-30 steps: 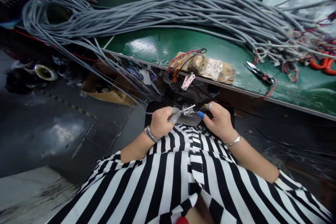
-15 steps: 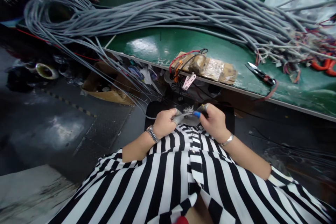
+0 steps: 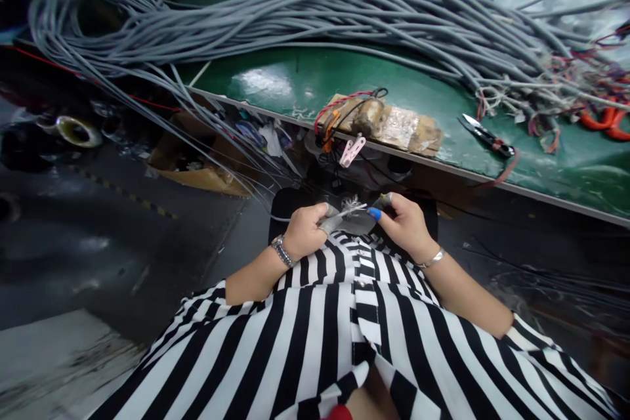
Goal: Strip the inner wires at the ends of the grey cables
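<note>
My left hand (image 3: 306,230) is closed in a pinch on the end of a grey cable (image 3: 284,218), just above my lap. Past its fingertips stick out pale inner wires (image 3: 358,208) and a tuft of frayed silvery shielding strands (image 3: 350,202). Facing the wire tips from the right is my right hand (image 3: 406,226), its thumb and forefinger a little apart and no wire visibly gripped between them. A blue cover (image 3: 375,213) is on the right thumb tip, and greyish covers wrap other fingertips. The hidden fingers of the right hand cannot be made out.
A thick bundle of grey cables (image 3: 275,13) lies across the green table (image 3: 295,75). Near its front edge are a taped cardboard piece (image 3: 403,128), a pink clip (image 3: 352,152), a black-handled cutter (image 3: 487,136) and red-orange handles (image 3: 610,121). A cardboard box (image 3: 197,170) stands below.
My right hand has drawn slightly right, off the wire tips, and its thumb and forefinger have parted. The pale wires now show more plainly. My left hand keeps its pinch on the cable.
</note>
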Available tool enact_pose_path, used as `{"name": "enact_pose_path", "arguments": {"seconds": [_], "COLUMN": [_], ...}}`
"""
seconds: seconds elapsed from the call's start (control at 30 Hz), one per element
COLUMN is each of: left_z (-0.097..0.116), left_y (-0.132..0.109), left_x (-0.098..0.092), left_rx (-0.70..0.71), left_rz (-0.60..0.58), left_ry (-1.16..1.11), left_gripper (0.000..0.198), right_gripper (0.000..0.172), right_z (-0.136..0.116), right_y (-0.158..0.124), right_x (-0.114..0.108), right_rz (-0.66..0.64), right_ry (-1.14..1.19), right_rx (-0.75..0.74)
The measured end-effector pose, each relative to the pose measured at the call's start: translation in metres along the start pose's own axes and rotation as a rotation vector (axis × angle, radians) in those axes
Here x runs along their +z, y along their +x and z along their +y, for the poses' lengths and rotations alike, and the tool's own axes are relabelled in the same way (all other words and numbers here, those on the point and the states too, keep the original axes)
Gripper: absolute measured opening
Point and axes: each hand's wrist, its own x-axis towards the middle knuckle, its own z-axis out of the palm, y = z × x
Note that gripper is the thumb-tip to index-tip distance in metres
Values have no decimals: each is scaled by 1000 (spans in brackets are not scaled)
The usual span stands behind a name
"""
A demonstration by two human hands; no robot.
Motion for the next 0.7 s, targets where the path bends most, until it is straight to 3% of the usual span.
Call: {"name": "enact_pose_path", "arguments": {"seconds": [0.27, 0.43, 0.57, 0.7], "left_z": [0, -5, -8, -7], "left_y": [-1, 1, 1, 0], "left_x": [0, 0, 0, -1], "left_rx": [21, -65, -90, -62], "left_rz": [8, 49, 89, 83], "left_ry": [-2, -72, -142, -168], "left_gripper": [12, 8, 12, 14], "right_gripper": [23, 25, 20, 16], "right_z": [-4, -11, -4, 4], "right_y": [0, -3, -2, -1], "right_x": [1, 2, 0, -3], "right_rz": [-9, -211, -48, 99], "right_ry": [2, 91, 148, -8], "right_rx": [-78, -302, -147, -8]}}
